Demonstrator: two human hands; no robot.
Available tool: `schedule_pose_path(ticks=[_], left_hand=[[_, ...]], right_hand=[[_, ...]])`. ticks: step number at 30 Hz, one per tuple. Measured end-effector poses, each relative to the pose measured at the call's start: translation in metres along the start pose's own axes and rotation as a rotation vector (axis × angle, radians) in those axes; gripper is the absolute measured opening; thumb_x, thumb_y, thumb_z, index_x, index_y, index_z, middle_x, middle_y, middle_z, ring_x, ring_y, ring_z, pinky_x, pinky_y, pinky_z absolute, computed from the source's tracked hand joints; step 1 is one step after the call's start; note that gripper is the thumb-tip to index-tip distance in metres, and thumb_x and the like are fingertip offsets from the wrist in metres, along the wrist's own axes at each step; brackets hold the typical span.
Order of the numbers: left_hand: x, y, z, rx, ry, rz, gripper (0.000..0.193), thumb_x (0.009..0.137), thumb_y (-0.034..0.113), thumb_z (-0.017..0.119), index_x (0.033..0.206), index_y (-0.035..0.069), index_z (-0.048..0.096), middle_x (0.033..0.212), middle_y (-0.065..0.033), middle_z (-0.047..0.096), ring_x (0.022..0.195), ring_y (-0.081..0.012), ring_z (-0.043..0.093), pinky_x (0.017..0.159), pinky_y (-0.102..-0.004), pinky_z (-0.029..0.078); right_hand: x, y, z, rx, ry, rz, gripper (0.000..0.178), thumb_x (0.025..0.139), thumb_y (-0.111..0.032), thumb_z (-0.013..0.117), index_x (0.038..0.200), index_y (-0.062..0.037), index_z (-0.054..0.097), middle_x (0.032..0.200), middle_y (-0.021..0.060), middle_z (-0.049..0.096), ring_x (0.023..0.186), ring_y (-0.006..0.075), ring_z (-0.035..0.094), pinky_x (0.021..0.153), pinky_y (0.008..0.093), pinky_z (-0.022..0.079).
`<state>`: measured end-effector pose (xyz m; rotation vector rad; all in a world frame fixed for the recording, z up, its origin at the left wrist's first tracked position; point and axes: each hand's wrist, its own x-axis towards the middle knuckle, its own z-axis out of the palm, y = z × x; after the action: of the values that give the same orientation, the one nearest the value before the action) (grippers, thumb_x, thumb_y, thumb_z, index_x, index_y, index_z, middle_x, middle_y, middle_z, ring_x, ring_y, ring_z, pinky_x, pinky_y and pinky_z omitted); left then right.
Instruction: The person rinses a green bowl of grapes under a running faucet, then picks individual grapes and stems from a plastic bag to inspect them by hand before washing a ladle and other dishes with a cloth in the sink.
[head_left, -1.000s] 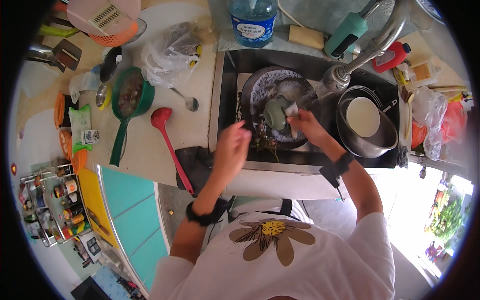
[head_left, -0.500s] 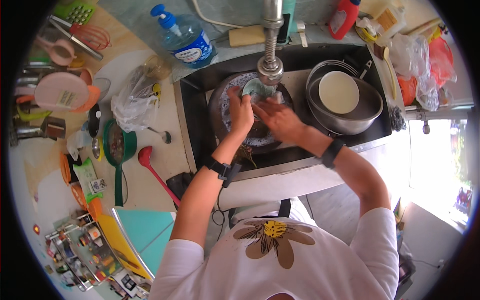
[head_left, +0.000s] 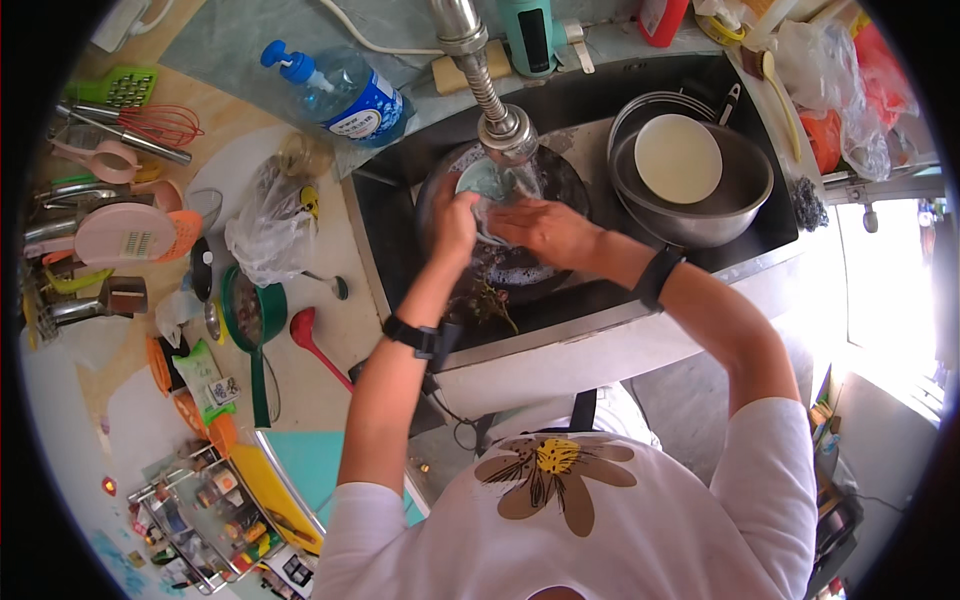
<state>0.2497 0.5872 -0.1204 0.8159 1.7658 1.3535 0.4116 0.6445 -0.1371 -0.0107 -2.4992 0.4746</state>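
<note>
A pale green bowl [head_left: 482, 180] is tilted under the tap [head_left: 508, 135], and water seems to run over it. My left hand [head_left: 455, 228] grips the bowl's left side, its fingers closed around the edge. Against the bowl's right side lies my right hand [head_left: 548, 234], fingers together and bent at the rim; their tips are partly hidden. Both hands are over a wide, round dark pan [head_left: 572, 200] with suds in it, standing in the dark sink [head_left: 390, 230].
Right in the sink, a metal pot [head_left: 742, 205] holds a cream bowl [head_left: 678, 158]. A blue-capped soap bottle [head_left: 365, 105] stands behind. On the left counter are a green strainer-like pan [head_left: 262, 310], a red ladle [head_left: 312, 335] and a plastic bag [head_left: 270, 235].
The view has shifted a little. The bowl is now more tilted under the tap, and both hands have moved slightly left with it, the right hand's fingers now bent closer against the rim.
</note>
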Motion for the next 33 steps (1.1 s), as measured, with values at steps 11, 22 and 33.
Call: schedule_pose_path(ticks=[11, 22, 33], left_hand=[[-0.012, 0.02, 0.002, -0.126, -0.119, -0.486, 0.041, 0.068, 0.012, 0.045, 0.108, 0.006, 0.052, 0.098, -0.0105, 0.054, 0.083, -0.0268, 0.055, 0.06, -0.0432, 0.052], [-0.023, 0.025, 0.032, -0.258, 0.204, -0.283, 0.05, 0.068, 0.01, 0.047, 0.117, 0.005, 0.042, 0.105, -0.0136, 0.05, 0.09, -0.0274, 0.055, 0.062, -0.0432, 0.054], [-0.015, -0.031, 0.026, -0.111, 0.29, 0.037, 0.043, 0.076, 0.012, 0.047, 0.117, 0.002, 0.044, 0.111, -0.0131, 0.05, 0.09, -0.025, 0.053, 0.07, -0.0344, 0.048]], right_hand=[[-0.012, 0.007, -0.004, -0.19, -0.161, 0.056, 0.036, 0.073, -0.007, 0.049, 0.108, -0.0113, 0.057, 0.117, 0.0045, 0.054, 0.106, 0.0181, 0.052, 0.093, 0.0326, 0.037], [0.0, -0.008, 0.001, -0.032, -0.078, 0.41, 0.035, 0.071, -0.015, 0.058, 0.106, -0.0098, 0.057, 0.104, 0.0077, 0.06, 0.1, 0.0186, 0.055, 0.081, 0.035, 0.044], [0.004, -0.02, 0.011, 0.282, -0.092, 0.446, 0.045, 0.07, -0.01, 0.056, 0.114, -0.0158, 0.053, 0.102, 0.0122, 0.06, 0.096, 0.0276, 0.056, 0.084, 0.0384, 0.042]])
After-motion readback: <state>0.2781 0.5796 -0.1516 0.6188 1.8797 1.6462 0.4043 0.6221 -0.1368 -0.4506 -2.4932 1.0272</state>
